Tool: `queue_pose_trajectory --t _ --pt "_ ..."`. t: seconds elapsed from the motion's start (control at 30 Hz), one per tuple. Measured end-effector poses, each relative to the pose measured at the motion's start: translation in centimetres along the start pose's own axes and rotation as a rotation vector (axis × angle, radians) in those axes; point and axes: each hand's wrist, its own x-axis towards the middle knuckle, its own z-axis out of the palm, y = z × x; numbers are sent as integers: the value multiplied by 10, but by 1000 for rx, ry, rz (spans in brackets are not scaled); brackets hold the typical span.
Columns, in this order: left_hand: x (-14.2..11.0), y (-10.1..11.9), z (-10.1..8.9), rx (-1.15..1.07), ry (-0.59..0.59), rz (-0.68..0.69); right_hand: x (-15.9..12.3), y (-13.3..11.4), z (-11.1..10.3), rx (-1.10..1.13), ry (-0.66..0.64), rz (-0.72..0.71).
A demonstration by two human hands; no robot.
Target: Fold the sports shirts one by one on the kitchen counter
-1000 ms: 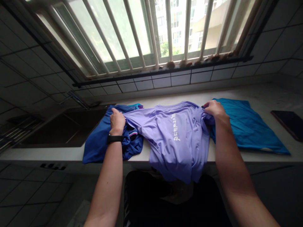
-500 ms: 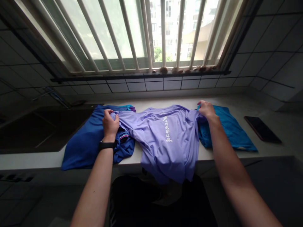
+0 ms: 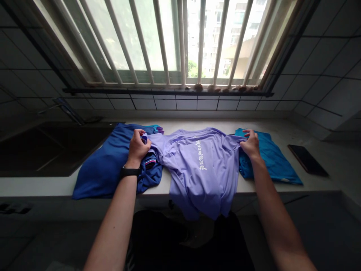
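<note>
Left hand (image 3: 137, 148) and right hand (image 3: 251, 145), fingers closed, grip the sleeves of a lilac T-shirt (image 3: 200, 165) — its hem hanging over the counter edge (image 3: 318, 184) — between a blue shirt (image 3: 107, 165) and a teal shirt (image 3: 270, 158).

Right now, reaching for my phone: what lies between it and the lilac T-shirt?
Between the lilac T-shirt and the phone lies a teal shirt, in the head view.

The left grip (image 3: 137, 147) hides a sleeve of the lilac T-shirt (image 3: 194, 177); right of it, white lettering (image 3: 201, 154) is too small to read.
</note>
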Motion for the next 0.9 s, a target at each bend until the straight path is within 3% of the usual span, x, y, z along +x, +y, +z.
queue_pose_trajectory --t 0.37,0.57,0.63,0.77,0.9 --pt "-3 5 -4 11 24 11 -9 0 2 -45 48 -117" --pt "-9 11 -7 -32 -273 110 -8 11 10 -137 -130 -13" --pt "-7 10 -7 10 -220 85 -6 14 9 -137 -106 -22" --pt "-3 3 -6 69 0 -13 -3 16 6 -91 34 -76" --pt "-1 -1 -4 56 17 -21 -3 15 9 -76 -39 -52"
